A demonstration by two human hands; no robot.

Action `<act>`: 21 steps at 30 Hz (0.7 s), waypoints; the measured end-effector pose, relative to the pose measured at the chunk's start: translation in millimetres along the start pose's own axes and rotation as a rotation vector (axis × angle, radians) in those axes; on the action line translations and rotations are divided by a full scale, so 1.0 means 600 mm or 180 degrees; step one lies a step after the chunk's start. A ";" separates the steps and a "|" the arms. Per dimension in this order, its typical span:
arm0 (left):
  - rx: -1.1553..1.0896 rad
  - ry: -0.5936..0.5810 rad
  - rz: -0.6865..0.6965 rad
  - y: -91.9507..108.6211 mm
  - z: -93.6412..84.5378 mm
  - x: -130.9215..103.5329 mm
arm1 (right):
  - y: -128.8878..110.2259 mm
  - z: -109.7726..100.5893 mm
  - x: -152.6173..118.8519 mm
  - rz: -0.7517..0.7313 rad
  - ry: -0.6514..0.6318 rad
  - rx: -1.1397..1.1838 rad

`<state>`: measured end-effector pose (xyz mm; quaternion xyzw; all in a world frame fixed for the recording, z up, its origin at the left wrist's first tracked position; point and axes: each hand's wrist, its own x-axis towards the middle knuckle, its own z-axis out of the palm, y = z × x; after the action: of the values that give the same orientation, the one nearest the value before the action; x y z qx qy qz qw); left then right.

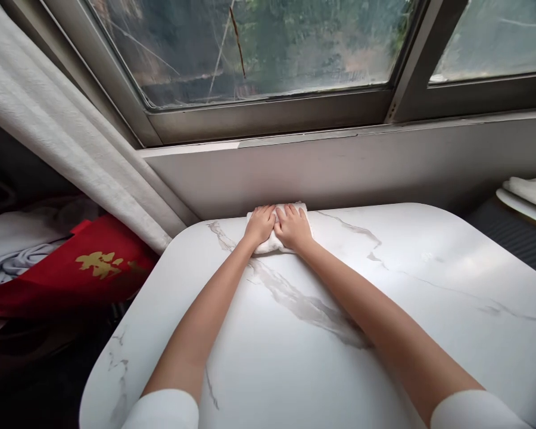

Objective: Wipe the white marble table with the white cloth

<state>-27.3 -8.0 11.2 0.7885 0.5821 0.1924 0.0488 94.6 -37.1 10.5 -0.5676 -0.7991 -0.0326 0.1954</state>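
Both of my hands press down on a folded white cloth (274, 243) at the far edge of the white marble-patterned table (259, 345). My left hand (261, 225) is closed over the left part of the cloth, its fingers bent forward over it. Beside it, my right hand (292, 226) grips the right part, with its thumb close to the left hand. The cloth lies against the tabletop, and the palms hide much of it. My two arms reach forward across the table, in short white sleeves.
Beyond the table's far edge is a low wall (295, 170) under a framed window (272, 113). A pale curtain (84, 137) hangs at the left. A red cloth item with gold lettering (100, 263) lies left of the table, near piled fabric (22, 262). White fabric (531, 190) lies at the right.
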 end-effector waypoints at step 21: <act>-0.0034 -0.0299 0.0159 0.027 -0.094 -0.336 | -0.131 -0.110 -0.251 -0.0052 -0.1518 0.2147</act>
<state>-83.3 -210.4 18.1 0.8107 0.5583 0.1594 0.0754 82.7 -217.3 31.9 -0.4570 -0.7923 0.3621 0.1796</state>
